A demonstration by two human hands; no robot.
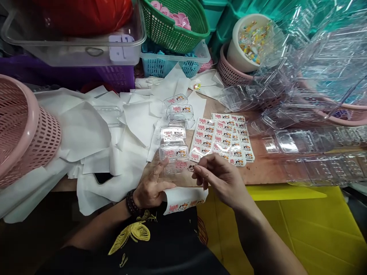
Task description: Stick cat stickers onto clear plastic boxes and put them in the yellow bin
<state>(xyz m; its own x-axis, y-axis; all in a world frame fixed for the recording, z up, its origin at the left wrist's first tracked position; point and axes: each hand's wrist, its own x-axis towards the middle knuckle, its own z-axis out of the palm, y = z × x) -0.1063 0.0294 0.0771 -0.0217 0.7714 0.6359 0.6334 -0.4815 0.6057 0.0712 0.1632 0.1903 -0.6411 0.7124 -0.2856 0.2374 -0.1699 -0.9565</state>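
My left hand (150, 189) holds a curled sticker sheet (186, 202) low at the table edge, gripped near the thumb. Its index finger reaches up to a clear plastic box (169, 149) with a cat label on its lid. In my right hand (218, 175), closed in a pinch, is a clear sticker (182, 164) with pink lettering and a cat picture. That sticker hovers over or touches the front of the box; I cannot tell which. Behind stand several more labelled clear boxes (180, 110) in a row. Right of them lies a stack of sticker sheets (226, 133).
White backing papers (77, 133) cover the table's left, partly over a phone (103, 178). A pink basket (47, 130) stands far left. Unlabelled clear boxes (312, 141) are piled right. A white bucket of small wrapped items (239, 42) and a green basket (177, 32) stand behind.
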